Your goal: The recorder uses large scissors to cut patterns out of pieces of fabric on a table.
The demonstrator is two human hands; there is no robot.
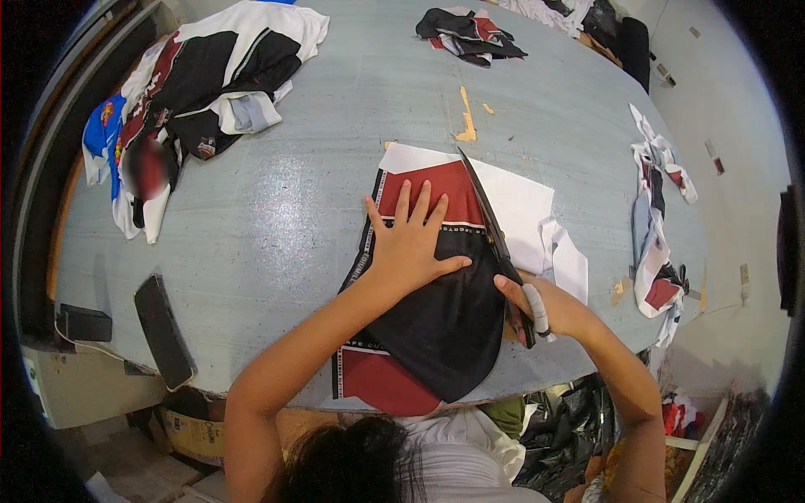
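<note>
A red-and-black printed fabric piece (436, 327) with white lettered bands lies on the table in front of me, partly over white paper or fabric (511, 201). My left hand (409, 243) is spread flat on its upper part, fingers apart. My right hand (541, 302) grips large black scissors (495, 230) with a pale wrapped handle. Their long blades lie along the right edge of the red panel, tips toward the far side. Some white strips (566, 264) lie just right of the scissors.
On the grey table (268, 218) are fabric heaps at back left (218, 75), far middle (465, 33) and right (654, 210). A black phone (163, 331) and a dark box (84, 323) sit near the left edge. Black plastic bags (566, 419) lie below the front edge.
</note>
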